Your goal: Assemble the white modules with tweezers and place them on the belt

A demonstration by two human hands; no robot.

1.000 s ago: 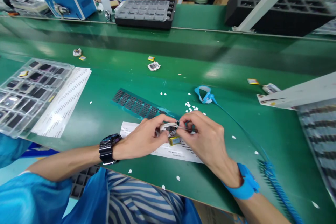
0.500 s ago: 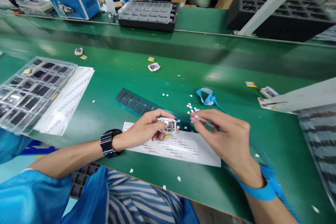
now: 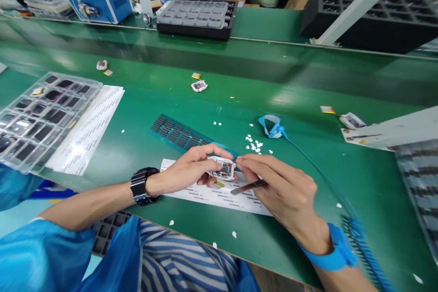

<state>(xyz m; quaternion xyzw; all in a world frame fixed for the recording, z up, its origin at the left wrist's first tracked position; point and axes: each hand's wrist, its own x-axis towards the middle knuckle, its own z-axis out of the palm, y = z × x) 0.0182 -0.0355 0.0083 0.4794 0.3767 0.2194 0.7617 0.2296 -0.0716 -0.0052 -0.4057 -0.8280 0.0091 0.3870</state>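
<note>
The left hand (image 3: pixel 191 168) has its grip clamped on a small white plastic casing with a bare circuit board (image 3: pixel 227 170), held above the long white printed sheet (image 3: pixel 205 195); a flat yellow battery (image 3: pixel 219 184) hangs at its near side. The right hand (image 3: pixel 289 187), apart from the casing half a second earlier, now has its fingertips at the casing's right edge. Its grip clamps slim grey metal tweezers (image 3: pixel 249 187), pointing left; whether the fingertips pinch anything else, I cannot tell. Between the sheet and the near edge of the glossy green desk (image 3: pixel 143 146) runs a narrow stretch dotted with small white scraps (image 3: pixel 234 234). Wider room lies left, towards the clear plastic compartment tray (image 3: pixel 70 122).
</note>
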